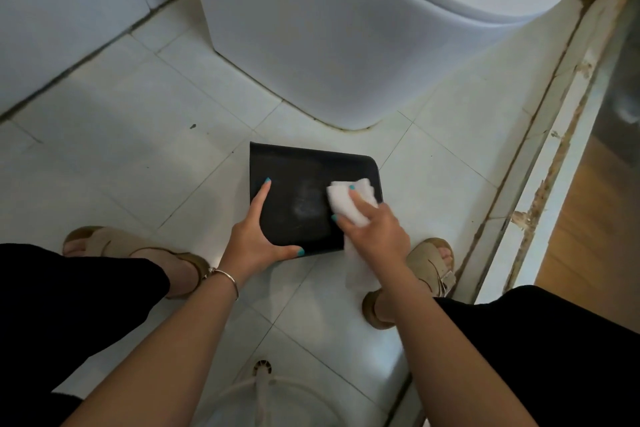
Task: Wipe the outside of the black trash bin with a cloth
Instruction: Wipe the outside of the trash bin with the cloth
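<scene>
The black trash bin (298, 180) lies on its side on the white tiled floor, in front of the toilet, one flat side facing up with a dull smear in its middle. My left hand (258, 236) grips the bin's near left corner, forefinger stretched along the left edge and thumb on the near edge. My right hand (372, 230) presses a white cloth (349, 199) against the right part of that upper side. A tail of the cloth hangs down below my right wrist.
A white toilet base (332, 45) stands just behind the bin. A raised, chipped door threshold (540, 191) runs along the right. My sandalled feet (138, 253) flank the bin. A floor drain with a white hose (262, 378) lies near the bottom edge.
</scene>
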A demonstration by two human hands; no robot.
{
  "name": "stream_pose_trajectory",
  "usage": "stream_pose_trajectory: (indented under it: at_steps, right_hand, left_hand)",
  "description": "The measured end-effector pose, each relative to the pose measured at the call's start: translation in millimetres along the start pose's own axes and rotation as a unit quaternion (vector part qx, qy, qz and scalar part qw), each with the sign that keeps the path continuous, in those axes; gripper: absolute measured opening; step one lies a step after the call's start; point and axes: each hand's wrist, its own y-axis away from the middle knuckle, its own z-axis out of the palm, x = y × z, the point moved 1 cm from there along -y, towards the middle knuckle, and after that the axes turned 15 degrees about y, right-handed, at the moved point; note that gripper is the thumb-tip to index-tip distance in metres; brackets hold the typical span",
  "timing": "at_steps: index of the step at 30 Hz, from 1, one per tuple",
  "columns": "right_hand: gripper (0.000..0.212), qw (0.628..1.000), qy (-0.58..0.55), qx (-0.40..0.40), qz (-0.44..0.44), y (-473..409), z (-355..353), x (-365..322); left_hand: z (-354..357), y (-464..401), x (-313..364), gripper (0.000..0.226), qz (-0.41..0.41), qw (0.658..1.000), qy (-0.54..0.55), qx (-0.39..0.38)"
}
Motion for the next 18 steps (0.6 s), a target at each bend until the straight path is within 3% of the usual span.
stream_pose_trajectory:
  at_steps: [3, 6, 8, 11, 14, 16, 18]
  right_hand:
    - [0.059, 0.994, -0.051, 0.01, 0.1, -10.5, -5.1, 22.1]
    - [0.059, 0.988, -0.075, 0.024, 0.137, -9.4, 0.4, 4.6]
    - [0.06, 0.989, -0.073, 0.029, 0.123, -4.2, 6.3, -20.5]
    - [0.061, 0.999, -0.023, 0.021, 0.037, 2.8, 6.6, -55.5]
    - [0.058, 0.999, 0.011, 0.028, -0.024, -2.6, -1.2, -52.9]
    - [0.057, 0.999, 0.023, 0.032, -0.017, -12.6, -4.0, -30.6]
    - [0.057, 0.998, -0.023, 0.034, 0.046, -22.2, -7.3, -10.3]
  left_hand:
    - [1.5, 0.8, 1.1, 0.13, 0.003, 1.0, -0.007, -0.004]
    - [3.0, 0.2, -0.4, 0.131, 0.002, 1.0, -0.008, 0.001]
    - [3.7, 0.8, -0.3, 0.132, -0.002, 1.0, -0.007, 0.009]
    - [3.4, 1.0, 0.4, 0.131, -0.012, 1.0, 0.003, 0.017]
    - [3.2, 0.2, 1.1, 0.131, -0.012, 1.0, 0.006, 0.017]
    - [3.0, 0.0, 0.9, 0.131, -0.01, 1.0, 0.007, 0.018]
    - [2.5, 0.1, 0.8, 0.132, -0.007, 1.0, 0.002, 0.014]
